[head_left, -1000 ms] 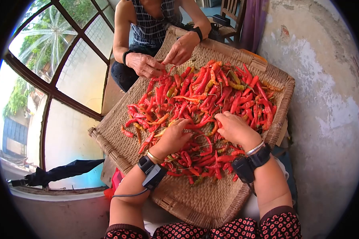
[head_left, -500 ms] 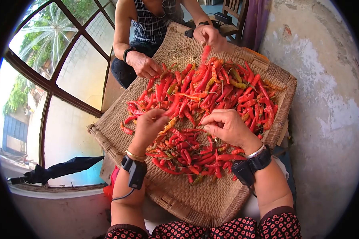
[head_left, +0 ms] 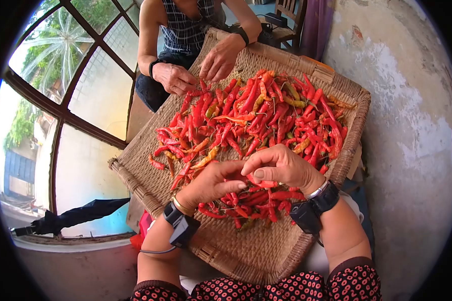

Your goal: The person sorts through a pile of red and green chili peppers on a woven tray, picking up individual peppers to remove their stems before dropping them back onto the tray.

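My left hand [head_left: 213,181] is closed, thumb against the curled fingers, over the nearer heap of red chili peppers [head_left: 258,203]. A red chili pepper [head_left: 260,182] shows between my two hands and appears to come from the left one, though the fingers hide part of it. Just beside it my right hand [head_left: 289,169] is curled with thumb and forefinger together. What that pinch holds, if anything, is hidden. Both hands are above a woven tray [head_left: 221,251]. A larger heap of chili peppers [head_left: 281,118], mostly red with some yellowish ones, lies beyond them.
Across the tray sits another person [head_left: 186,30], whose two hands [head_left: 196,72] are close together at the heap's far left edge. A window [head_left: 93,125] and a dark folded umbrella [head_left: 80,215] are on the left. A worn wall [head_left: 397,125] stands at the right.
My hands have come together and moved nearer to me; the left hand's pepper moved right and down with it. The other person's raised hand has come down beside their other one.
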Motion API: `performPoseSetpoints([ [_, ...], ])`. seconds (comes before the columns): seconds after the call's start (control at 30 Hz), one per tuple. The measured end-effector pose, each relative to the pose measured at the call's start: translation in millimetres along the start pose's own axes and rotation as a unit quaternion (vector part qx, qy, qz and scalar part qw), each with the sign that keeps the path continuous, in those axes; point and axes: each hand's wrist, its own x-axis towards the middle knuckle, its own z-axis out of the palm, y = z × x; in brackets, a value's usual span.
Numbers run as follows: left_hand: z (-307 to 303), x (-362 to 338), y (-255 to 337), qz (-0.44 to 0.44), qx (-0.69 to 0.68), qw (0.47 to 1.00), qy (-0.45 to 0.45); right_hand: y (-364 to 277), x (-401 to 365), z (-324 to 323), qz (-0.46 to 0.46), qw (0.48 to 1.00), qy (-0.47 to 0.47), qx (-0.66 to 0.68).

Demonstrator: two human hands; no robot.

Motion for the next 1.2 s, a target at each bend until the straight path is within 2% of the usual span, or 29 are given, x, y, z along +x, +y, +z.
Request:
performPoseSetpoints([
  [0.03, 3.1, 1.2, 0.1, -0.011, 0.063, 0.996, -0.067, 1.7, 0.3, -0.5, -0.007, 1.000, -0.002, 0.016],
  [0.1, 4.7, 2.3, -2.7, -0.039, 0.068, 0.995, -0.064, 1.3, 0.8, -0.8, -0.013, 0.999, -0.003, 0.032],
  [0.17, -0.7, 1.0, -4.8, -0.137, -0.044, 0.989, -0.017, -4.0, 4.1, -3.0, -0.060, 0.983, 0.147, -0.092],
  [0.2, -6.1, 0.6, -2.8, -0.170, -0.068, 0.983, 0.012, -3.8, 5.5, -10.1, -0.064, 0.953, 0.226, -0.193],
  [0.23, -12.2, -0.1, -4.9, -0.169, -0.069, 0.983, 0.013, -2.0, 5.4, -15.1, -0.071, 0.901, 0.311, -0.295],
  [0.3, -25.7, -1.1, -13.8, -0.142, -0.139, 0.971, 0.133, 2.9, 0.4, -28.8, -0.057, 0.743, 0.404, -0.531],
  [0.37, -40.2, 0.7, -17.5, -0.131, -0.200, 0.943, 0.232, 4.4, -5.5, -36.5, 0.009, 0.717, 0.434, -0.545],
  [0.4, -50.6, -0.2, -24.8, -0.097, -0.213, 0.942, 0.240, 7.2, -8.8, -41.7, 0.053, 0.699, 0.424, -0.573],
  [0.43, -51.6, 1.2, -29.2, -0.097, -0.214, 0.942, 0.240, 9.0, -10.1, -43.5, 0.053, 0.699, 0.423, -0.574],
  [0.5, -47.0, 8.3, -25.5, -0.035, -0.319, 0.858, 0.401, 10.9, -11.8, -45.2, 0.120, 0.661, 0.405, -0.620],
  [0.57, -43.9, 9.6, -18.0, -0.026, -0.326, 0.858, 0.395, 13.7, -10.6, -47.4, 0.137, 0.671, 0.394, -0.614],
  [0.63, -38.4, 6.9, -16.7, -0.052, -0.188, 0.873, 0.447, 17.1, -8.7, -51.2, 0.190, 0.698, 0.322, -0.611],
  [0.77, -25.3, 3.0, -13.1, -0.032, -0.132, 0.888, 0.439, 11.1, -9.7, -44.3, 0.194, 0.700, 0.331, -0.602],
  [0.83, -18.8, 0.0, -15.5, -0.098, -0.093, 0.947, 0.291, 14.4, -9.2, -42.8, 0.183, 0.700, 0.333, -0.604],
  [0.87, -11.1, 2.0, -18.0, -0.054, -0.071, 0.959, 0.270, 15.9, -9.5, -43.1, 0.172, 0.700, 0.337, -0.606],
  [0.9, -5.8, 2.3, -17.6, -0.053, -0.071, 0.959, 0.269, 16.5, -10.0, -45.1, 0.172, 0.699, 0.338, -0.606],
  [0.97, 1.7, 1.8, -10.6, -0.021, 0.130, 0.978, 0.163, 16.0, -10.0, -48.0, 0.162, 0.721, 0.307, -0.599],
  [1.0, 4.0, 2.7, -7.6, -0.036, 0.124, 0.982, 0.136, 13.6, -8.6, -47.0, 0.162, 0.721, 0.308, -0.598],
  [1.07, 6.7, 3.4, -4.6, -0.046, 0.116, 0.986, 0.112, 4.1, -3.0, -39.3, 0.167, 0.835, 0.249, -0.461],
  [1.1, 7.9, 3.7, -4.3, -0.056, 0.108, 0.989, 0.089, -1.2, -1.8, -31.2, 0.166, 0.835, 0.249, -0.462],
  [1.13, 9.8, 4.4, -5.8, -0.047, 0.064, 0.994, 0.080, -5.6, -1.5, -20.7, 0.150, 0.909, 0.208, -0.329],
  [1.17, 12.9, 5.7, -9.2, -0.048, 0.064, 0.993, 0.083, -5.9, -0.4, -13.4, 0.131, 0.960, 0.160, -0.187],
  [1.2, 16.8, 7.2, -13.4, -0.029, 0.013, 0.996, 0.083, -2.9, 0.5, -9.5, 0.132, 0.961, 0.158, -0.186],
])
